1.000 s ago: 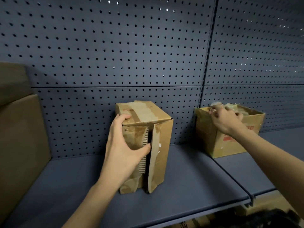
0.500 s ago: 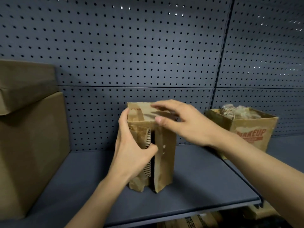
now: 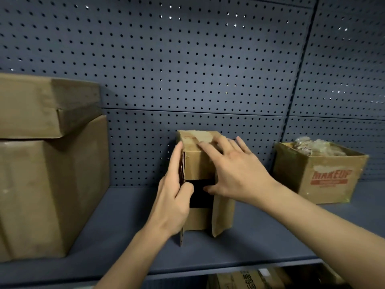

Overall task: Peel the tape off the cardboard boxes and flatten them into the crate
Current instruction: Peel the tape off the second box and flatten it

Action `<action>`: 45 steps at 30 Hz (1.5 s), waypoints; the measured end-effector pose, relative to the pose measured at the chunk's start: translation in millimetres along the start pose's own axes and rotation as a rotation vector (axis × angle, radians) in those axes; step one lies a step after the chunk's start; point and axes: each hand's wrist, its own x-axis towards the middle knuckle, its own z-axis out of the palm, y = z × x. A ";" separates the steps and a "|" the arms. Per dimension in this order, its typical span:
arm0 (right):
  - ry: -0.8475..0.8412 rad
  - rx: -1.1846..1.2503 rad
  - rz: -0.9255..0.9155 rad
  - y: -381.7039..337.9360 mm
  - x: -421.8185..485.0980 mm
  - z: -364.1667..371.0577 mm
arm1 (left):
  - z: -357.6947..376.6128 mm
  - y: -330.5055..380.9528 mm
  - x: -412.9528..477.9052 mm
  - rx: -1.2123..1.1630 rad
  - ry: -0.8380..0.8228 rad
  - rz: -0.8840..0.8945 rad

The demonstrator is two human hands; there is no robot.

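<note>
A small brown cardboard box [image 3: 198, 163] stands upright on the grey shelf [image 3: 270, 238], with a strip of tape [image 3: 194, 136] across its top. Its front flaps stand ajar and a dark gap shows between them. My left hand [image 3: 173, 197] grips the left front flap, fingers along the box's left side and thumb on the front. My right hand [image 3: 235, 174] lies spread over the top right of the box, fingers straight on the top and thumb touching the front by the dark gap. No crate is in view.
Two large cardboard boxes [image 3: 48, 195] are stacked at the left of the shelf. An open box printed MAKEUP [image 3: 325, 178], filled with crumpled tape or plastic, sits at the right. A pegboard wall [image 3: 187, 69] stands close behind. More cardboard [image 3: 245, 278] lies below the shelf.
My right hand left the MAKEUP box, crossed over and settled on the small box's top. The box has turned and its front flaps have spread, showing the dark gap. The view shifted left.
</note>
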 end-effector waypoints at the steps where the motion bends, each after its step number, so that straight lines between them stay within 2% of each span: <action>1: 0.011 -0.042 0.012 -2.6 -0.4 5.1 | 0.2 0.8 -1.3 -0.003 -0.004 -0.002; 6: 0.135 -0.057 0.046 -3.0 -0.2 17.2 | 1.9 -3.7 -7.9 0.072 0.022 -0.065; 10: 0.042 0.035 0.051 10.0 2.6 6.7 | 2.9 -21.8 -13.5 0.070 0.094 -0.194; 13: 0.038 0.182 0.127 25.3 3.1 -2.6 | 2.4 -37.4 -21.2 0.062 0.186 -0.294; 18: 0.141 0.484 0.287 40.6 -1.4 -7.0 | -2.5 -47.3 -28.5 -0.052 0.357 -0.411; 22: 0.134 0.543 0.339 38.3 -7.4 -8.7 | -7.0 -44.5 -22.5 -0.127 0.469 -0.403; 25: 0.062 0.594 0.327 31.1 -13.3 -3.3 | -11.1 -40.0 -18.2 -0.162 0.550 -0.387; 33: -0.007 0.822 0.301 15.0 -27.5 18.8 | -17.7 -34.4 -20.9 -0.104 0.690 -0.360; 37: -0.042 0.859 0.271 12.2 -34.9 30.4 | -24.4 -35.5 -19.8 -0.066 0.641 -0.344; 45: -0.155 0.945 0.255 27.4 -43.4 48.8 | -46.3 -57.7 -15.2 -0.007 0.286 -0.325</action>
